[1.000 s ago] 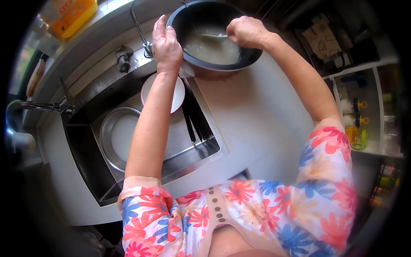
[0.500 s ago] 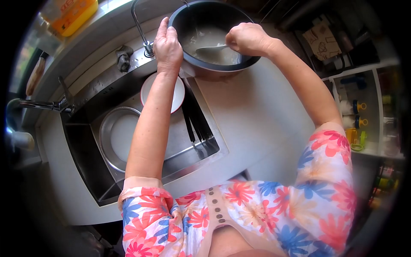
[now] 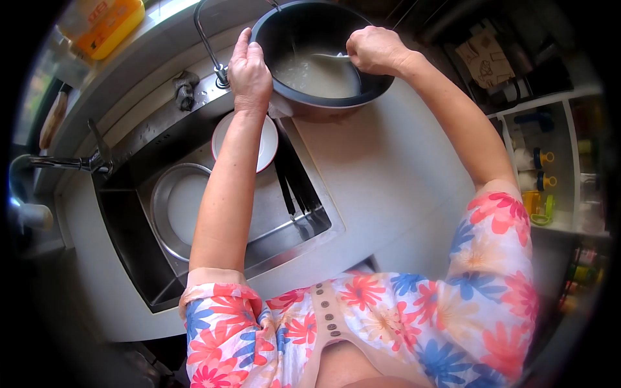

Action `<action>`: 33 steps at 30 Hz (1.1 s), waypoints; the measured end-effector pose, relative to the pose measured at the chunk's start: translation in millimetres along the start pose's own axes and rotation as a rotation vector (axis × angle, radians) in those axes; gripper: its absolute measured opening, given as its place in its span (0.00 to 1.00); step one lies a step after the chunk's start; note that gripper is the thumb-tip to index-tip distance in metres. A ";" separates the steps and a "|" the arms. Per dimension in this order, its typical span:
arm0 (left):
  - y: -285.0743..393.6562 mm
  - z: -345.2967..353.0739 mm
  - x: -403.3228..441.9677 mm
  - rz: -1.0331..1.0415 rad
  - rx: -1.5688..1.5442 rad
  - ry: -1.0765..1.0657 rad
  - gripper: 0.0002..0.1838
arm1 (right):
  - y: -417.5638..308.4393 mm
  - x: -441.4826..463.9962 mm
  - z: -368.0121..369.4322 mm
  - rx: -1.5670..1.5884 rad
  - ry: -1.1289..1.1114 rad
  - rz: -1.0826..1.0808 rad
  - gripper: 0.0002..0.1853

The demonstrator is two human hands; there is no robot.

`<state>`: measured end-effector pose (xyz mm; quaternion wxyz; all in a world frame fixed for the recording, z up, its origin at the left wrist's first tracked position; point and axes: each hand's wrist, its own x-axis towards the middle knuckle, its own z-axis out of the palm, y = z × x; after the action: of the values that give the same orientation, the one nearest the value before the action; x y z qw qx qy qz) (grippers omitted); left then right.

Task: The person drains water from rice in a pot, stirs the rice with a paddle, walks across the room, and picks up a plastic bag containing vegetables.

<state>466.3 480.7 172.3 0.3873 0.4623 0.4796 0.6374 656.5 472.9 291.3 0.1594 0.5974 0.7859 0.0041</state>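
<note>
A large dark cooking pot [image 3: 310, 97] stands at the counter's far edge, with cloudy whitish liquid [image 3: 317, 76] inside. My left hand [image 3: 251, 76] grips its left side near the rim. In my right hand [image 3: 378, 50], fingers closed, is the handle of a spoon [image 3: 331, 57] whose bowl is over the liquid inside the pot. A thin curved tap [image 3: 206, 32] rises beside the pot, and a thin stream seems to fall into it.
The sink [image 3: 129, 246] holds a metal basin [image 3: 162, 213], a white red-rimmed bowl [image 3: 268, 145] and black chopsticks [image 3: 291, 184]. A larger tap [image 3: 71, 160] is at left. A grey cloth [image 3: 185, 90] lies behind the sink. A shelf [image 3: 569, 161] stands at right.
The spoon has moved up toward the pot's far side and shows less of its bowl. My right hand has shifted slightly right and up. My left hand stays on the pot.
</note>
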 end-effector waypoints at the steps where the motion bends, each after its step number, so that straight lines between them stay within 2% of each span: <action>1: -1.2 0.7 -0.1 0.007 0.001 0.005 0.21 | -1.0 0.9 0.8 0.029 -0.062 -0.015 0.13; 3: -2.5 0.8 -0.4 0.010 0.011 0.006 0.22 | 1.7 -2.5 -2.5 0.081 -0.073 -0.140 0.10; 6: 0.4 -0.9 -1.1 -0.009 0.029 -0.005 0.22 | -5.6 -15.3 -31.0 0.405 -0.284 -0.014 0.09; 9: 2.5 -1.5 -1.8 -0.029 0.034 -0.013 0.22 | -5.1 -18.2 -26.0 0.569 -0.309 -0.095 0.09; 11: -0.6 -1.5 -0.4 -0.021 0.037 -0.009 0.22 | -3.9 -8.6 -4.6 0.421 -0.243 -0.203 0.09; 15: 2.3 -0.3 0.3 -0.041 0.032 -0.013 0.22 | 2.0 -4.7 -9.6 0.182 -0.034 -0.110 0.10; 17: 5.9 0.0 0.5 -0.053 0.041 -0.022 0.22 | 15.8 4.6 -12.6 0.248 0.056 -0.066 0.09; 19: -0.3 0.2 2.9 -0.010 0.045 -0.006 0.22 | 15.6 10.7 -12.6 0.163 0.155 0.010 0.09; 21: -2.2 0.7 2.5 -0.017 0.016 -0.004 0.22 | 6.3 16.2 2.5 0.059 0.142 0.055 0.10; 22: 0.2 1.1 0.1 -0.045 -0.014 -0.011 0.21 | 0.4 14.2 6.7 0.087 0.060 0.041 0.11; 23: 1.5 1.7 -1.5 -0.074 -0.045 -0.018 0.21 | -0.8 11.2 16.3 0.140 0.092 -0.046 0.10; 25: -2.3 5.0 0.2 0.008 0.005 0.002 0.21 | 0.5 7.1 18.1 0.265 0.023 -0.154 0.10; 26: -4.3 6.3 0.6 0.049 0.031 0.013 0.21 | 1.4 4.4 14.9 0.348 -0.065 -0.153 0.10; 28: -1.9 5.9 -1.7 0.004 0.000 0.011 0.21 | 2.8 -3.2 -1.5 0.514 -0.242 -0.150 0.11; 31: 3.4 4.2 -4.6 -0.014 -0.001 0.005 0.21 | -1.5 -18.7 -24.9 0.628 -0.268 -0.075 0.10; 33: 3.6 1.7 -4.6 -0.021 0.013 0.005 0.21 | -5.0 -18.3 -18.0 0.676 -0.301 -0.114 0.10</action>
<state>469.0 475.9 175.0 0.3897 0.4582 0.4896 0.6313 651.6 457.5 311.9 0.0671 0.5654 0.7427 -0.3523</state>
